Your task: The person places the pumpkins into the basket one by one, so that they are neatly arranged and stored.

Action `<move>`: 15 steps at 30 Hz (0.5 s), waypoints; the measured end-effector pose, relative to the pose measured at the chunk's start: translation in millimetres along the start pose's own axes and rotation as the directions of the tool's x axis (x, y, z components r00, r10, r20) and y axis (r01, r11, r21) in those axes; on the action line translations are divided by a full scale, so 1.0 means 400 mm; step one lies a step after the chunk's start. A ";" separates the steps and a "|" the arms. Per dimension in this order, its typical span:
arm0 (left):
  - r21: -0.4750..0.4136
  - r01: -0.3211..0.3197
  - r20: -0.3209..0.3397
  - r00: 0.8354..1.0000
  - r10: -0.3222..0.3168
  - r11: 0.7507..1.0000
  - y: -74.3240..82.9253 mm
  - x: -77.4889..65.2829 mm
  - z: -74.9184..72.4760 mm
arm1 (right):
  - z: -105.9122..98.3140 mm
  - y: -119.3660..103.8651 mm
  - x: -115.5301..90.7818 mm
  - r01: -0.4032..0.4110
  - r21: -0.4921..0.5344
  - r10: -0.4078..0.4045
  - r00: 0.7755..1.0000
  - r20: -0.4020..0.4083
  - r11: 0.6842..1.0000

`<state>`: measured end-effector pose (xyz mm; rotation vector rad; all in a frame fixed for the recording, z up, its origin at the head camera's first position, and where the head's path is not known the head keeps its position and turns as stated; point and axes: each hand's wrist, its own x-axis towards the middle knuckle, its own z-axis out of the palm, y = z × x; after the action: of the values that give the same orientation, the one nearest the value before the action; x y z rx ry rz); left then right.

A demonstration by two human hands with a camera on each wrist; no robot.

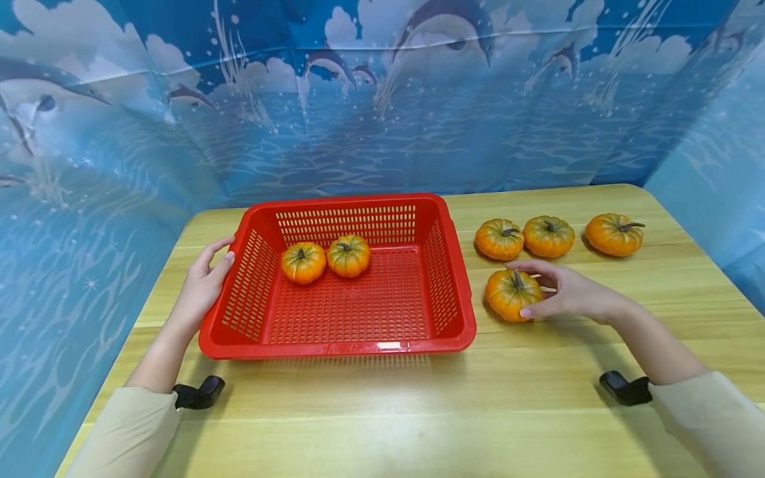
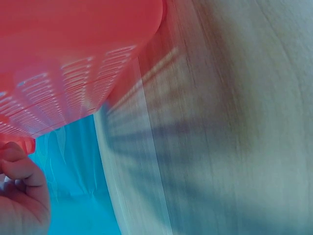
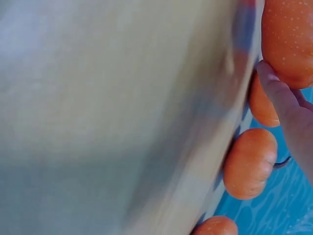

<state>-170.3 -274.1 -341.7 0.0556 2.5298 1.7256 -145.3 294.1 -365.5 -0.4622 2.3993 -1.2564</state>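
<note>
Neighbouring held pumpkin [image 1: 509, 295]: basket [image 1: 340, 349], three pumpkins [image 1: 548, 238]

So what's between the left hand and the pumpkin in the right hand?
Beyond the left hand, the head view shows the red basket with two pumpkins inside, then a narrow strip of bare table before the gripped pumpkin.

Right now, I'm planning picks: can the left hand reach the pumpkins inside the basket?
Probably yes: the left hand holds the red basket, and nothing covers the two pumpkins from above, though its grip would likely need to release first.
</note>
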 end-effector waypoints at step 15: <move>0.004 0.013 0.001 1.000 -0.013 1.000 0.005 -0.003 0.003 | -0.081 -0.130 0.029 -0.001 0.001 0.001 1.000 0.015 1.000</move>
<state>-168.9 -272.3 -340.0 0.0406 2.5266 1.7159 -165.4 283.5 -307.2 -0.4682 2.3861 -1.2491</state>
